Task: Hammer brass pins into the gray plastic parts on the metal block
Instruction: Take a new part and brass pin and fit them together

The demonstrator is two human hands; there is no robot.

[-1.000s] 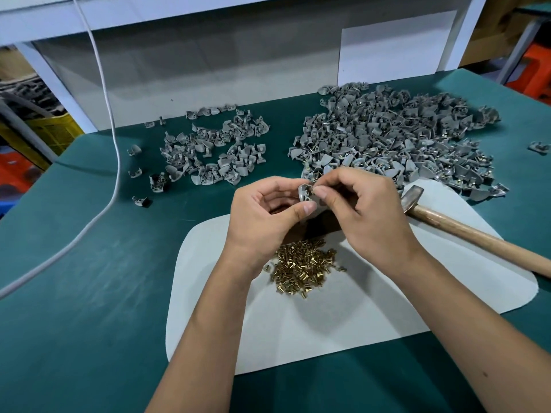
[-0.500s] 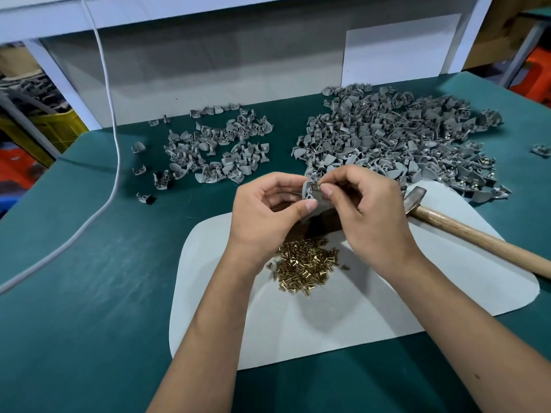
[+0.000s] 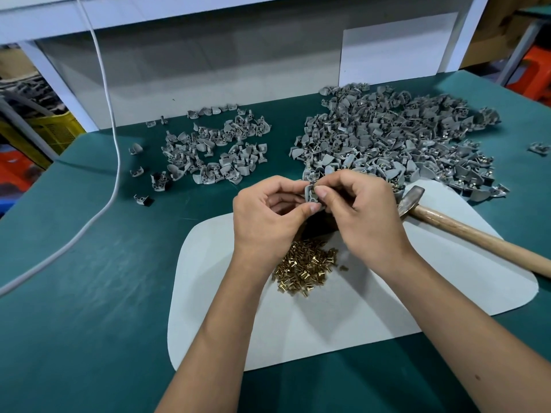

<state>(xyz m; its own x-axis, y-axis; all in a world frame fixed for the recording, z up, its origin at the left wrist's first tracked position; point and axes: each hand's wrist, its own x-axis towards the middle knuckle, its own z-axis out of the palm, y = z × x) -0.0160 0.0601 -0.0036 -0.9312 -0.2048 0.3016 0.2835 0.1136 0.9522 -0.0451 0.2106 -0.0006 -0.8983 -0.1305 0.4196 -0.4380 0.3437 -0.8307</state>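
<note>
My left hand (image 3: 265, 216) and my right hand (image 3: 362, 213) meet above the white mat (image 3: 357, 317), both pinching one gray plastic part (image 3: 311, 194) between thumbs and fingertips. Whether a pin sits in the part is hidden by my fingers. A dark metal block (image 3: 317, 226) shows only partly beneath my hands. A heap of brass pins (image 3: 307, 268) lies on the mat just below my wrists. The hammer (image 3: 477, 234), with its wooden handle, rests on the mat to the right, its head (image 3: 410, 199) next to my right hand.
A large pile of gray parts (image 3: 396, 141) covers the green table (image 3: 74, 293) at the back right, a smaller pile (image 3: 214, 153) at the back left. A white cable (image 3: 114, 162) runs down the left side. A single part (image 3: 539, 148) lies near the right edge.
Both hands stay together on the gray part, with only small finger shifts as they turn it. The hammer and pins have not moved.
</note>
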